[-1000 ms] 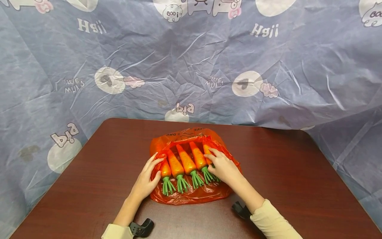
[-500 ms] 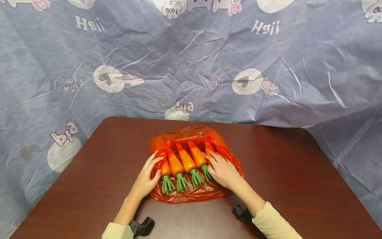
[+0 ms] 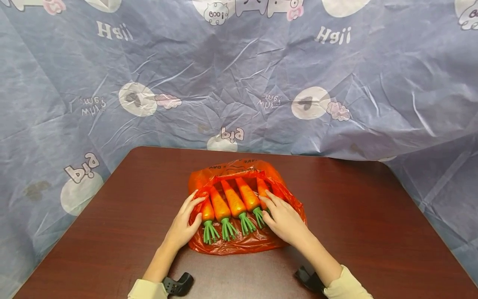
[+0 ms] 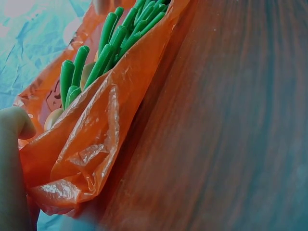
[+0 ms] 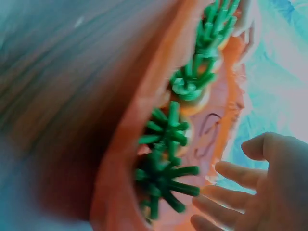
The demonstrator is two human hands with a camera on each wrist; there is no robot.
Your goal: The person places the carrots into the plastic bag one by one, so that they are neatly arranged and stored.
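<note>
A red-orange plastic bag (image 3: 239, 249) lies on the table with its mouth gaping toward me. Inside, several orange carrots (image 3: 234, 204) with green stalks (image 4: 108, 50) sit side by side, stalks facing the near edge; they look like toys. My left hand (image 3: 183, 222) holds the bag's left rim, its thumb beside the leftmost carrot (image 3: 207, 211). Over the bag's right side, my right hand (image 3: 285, 220) has its fingers spread and loosely straight near the rightmost carrot (image 3: 262, 189), partly covering it. In the right wrist view these fingers (image 5: 231, 173) hold nothing.
The dark brown wooden table (image 3: 354, 216) extends on both sides of the bag. A wrinkled blue-grey printed cloth (image 3: 239, 74) hangs behind it. Black wrist mounts (image 3: 178, 284) sit under both forearms.
My right hand has shifted slightly right and back off the rightmost carrot, and its fingers have loosened. That carrot has moved a little to the right. My left hand has stayed in place.
</note>
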